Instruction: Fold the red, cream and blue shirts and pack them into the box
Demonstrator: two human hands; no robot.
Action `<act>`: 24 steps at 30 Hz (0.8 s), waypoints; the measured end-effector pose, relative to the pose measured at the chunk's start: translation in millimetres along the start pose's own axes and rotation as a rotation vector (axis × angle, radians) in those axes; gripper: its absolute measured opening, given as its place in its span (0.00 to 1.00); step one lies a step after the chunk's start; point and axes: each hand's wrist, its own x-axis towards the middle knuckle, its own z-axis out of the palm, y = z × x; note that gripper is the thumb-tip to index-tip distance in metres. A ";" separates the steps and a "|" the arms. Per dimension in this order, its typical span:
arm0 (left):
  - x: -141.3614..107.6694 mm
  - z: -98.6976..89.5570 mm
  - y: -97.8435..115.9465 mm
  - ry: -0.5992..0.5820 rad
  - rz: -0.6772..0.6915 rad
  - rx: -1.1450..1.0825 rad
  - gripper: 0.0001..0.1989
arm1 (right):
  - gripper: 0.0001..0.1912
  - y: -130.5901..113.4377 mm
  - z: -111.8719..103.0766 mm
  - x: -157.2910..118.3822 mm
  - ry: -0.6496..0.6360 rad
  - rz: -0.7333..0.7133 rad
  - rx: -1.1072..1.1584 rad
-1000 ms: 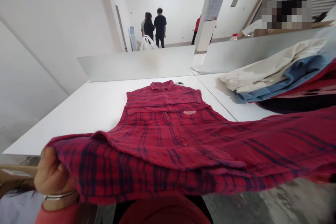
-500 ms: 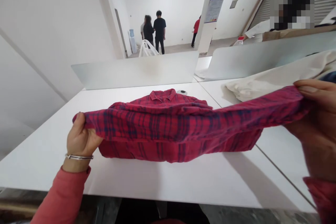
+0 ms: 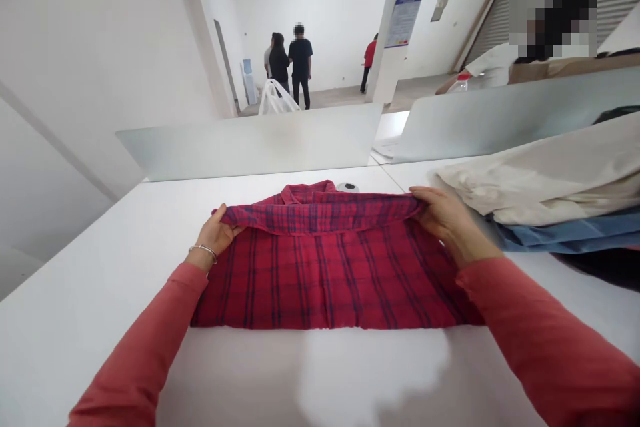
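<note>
A red plaid shirt (image 3: 310, 280) with dark stripes lies on the white table (image 3: 240, 380), its collar at the far side. My left hand (image 3: 220, 233) pinches one end of a folded strip of the shirt, thumb on top. At the strip's other end, my right hand (image 3: 440, 217) grips the cloth with its thumb over the edge. Between both hands the strip is stretched across the shirt, just in front of the collar. The fingers beneath the cloth are partly hidden.
Right of the shirt lies a pile of clothes with cream trousers (image 3: 545, 170) above blue denim (image 3: 575, 230). A round white object (image 3: 349, 187) sits behind the collar. A frosted divider (image 3: 260, 143) edges the table's back; several people are beyond it.
Both hands have moved farther away and closer together, carrying the strip toward the collar. More of the shirt's near part now shows flat on the table.
</note>
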 end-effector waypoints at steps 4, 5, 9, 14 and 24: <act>16.3 -8.3 -16.3 0.041 -0.078 0.027 0.14 | 0.06 33.9 -9.5 22.9 0.005 0.095 -0.065; 17.3 -9.5 -17.2 0.039 -0.085 0.031 0.13 | 0.06 37.0 -11.3 25.4 0.003 0.105 -0.074; 18.7 -10.7 -13.8 -0.017 -0.126 0.051 0.13 | 0.02 29.8 -12.8 27.9 -0.058 0.153 -0.117; 24.0 -6.9 -11.0 -0.078 -0.172 0.083 0.17 | 0.08 16.6 -7.0 30.3 -0.188 0.205 -0.159; 38.7 1.7 -10.9 -0.041 -0.121 0.077 0.19 | 0.10 31.9 6.4 49.4 -0.114 0.183 0.092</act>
